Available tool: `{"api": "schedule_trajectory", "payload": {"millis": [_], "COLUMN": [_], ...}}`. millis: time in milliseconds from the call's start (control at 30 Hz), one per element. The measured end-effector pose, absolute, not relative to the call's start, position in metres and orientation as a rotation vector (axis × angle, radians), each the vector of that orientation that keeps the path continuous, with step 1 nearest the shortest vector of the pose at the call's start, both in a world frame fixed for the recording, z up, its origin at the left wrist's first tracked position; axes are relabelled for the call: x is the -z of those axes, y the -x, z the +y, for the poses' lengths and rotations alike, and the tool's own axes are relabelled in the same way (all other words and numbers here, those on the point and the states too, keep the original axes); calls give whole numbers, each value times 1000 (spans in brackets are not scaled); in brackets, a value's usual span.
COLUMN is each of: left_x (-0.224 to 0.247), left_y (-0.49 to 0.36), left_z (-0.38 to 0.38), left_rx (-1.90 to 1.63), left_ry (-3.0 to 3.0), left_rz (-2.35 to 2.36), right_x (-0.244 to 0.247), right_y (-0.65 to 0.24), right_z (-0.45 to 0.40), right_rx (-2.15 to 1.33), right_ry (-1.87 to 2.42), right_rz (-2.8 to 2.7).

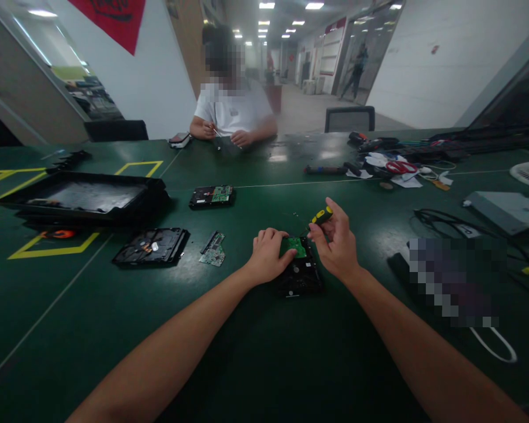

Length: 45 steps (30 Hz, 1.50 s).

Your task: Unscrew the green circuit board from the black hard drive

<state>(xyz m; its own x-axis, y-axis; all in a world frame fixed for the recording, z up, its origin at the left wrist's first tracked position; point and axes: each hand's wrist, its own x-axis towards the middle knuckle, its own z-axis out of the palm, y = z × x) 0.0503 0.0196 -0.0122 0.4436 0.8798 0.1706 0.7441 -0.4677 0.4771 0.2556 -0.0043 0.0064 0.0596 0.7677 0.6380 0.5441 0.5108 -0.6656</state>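
Note:
On the green table in front of me lies a black hard drive [300,276], its green circuit board [294,247] facing up at the far end. My left hand [271,254] grips the drive's left side, the thumb lying over the board. In my right hand [338,247] is a yellow-and-black screwdriver [321,216], held between thumb and fingers. It slants down toward the board's far right corner; whether its tip touches a screw I cannot tell. A few tiny bits lie on the table just beyond the drive.
Left of the drive are a loose circuit board [213,249], a second hard drive [152,247], a third [211,196] and black trays [88,197]. Cables and papers [401,167], a grey metal box [506,210] and a pixelated object [454,282] lie right. A person [233,111] sits opposite.

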Motion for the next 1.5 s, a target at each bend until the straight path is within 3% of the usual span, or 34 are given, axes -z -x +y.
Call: {"api": "schedule_trajectory", "payload": {"millis": [700,967,1500], "left_x": [11,13,15], "left_y": [-49,-48,-48], "left_z": [21,22,22], "left_rx": [-638,-625,-671], "left_ry": [-2325,-2307,-2315], "left_rz": [1338,1334,1328], "right_x": [-17,-15,-17], "right_y": [-254,-250,-254], "right_z": [-10,-9,-5], "right_rx": [19,-103,153], "right_ry": [1141,1081,1043], "right_rz": [-1691,-1663,-1724]}}
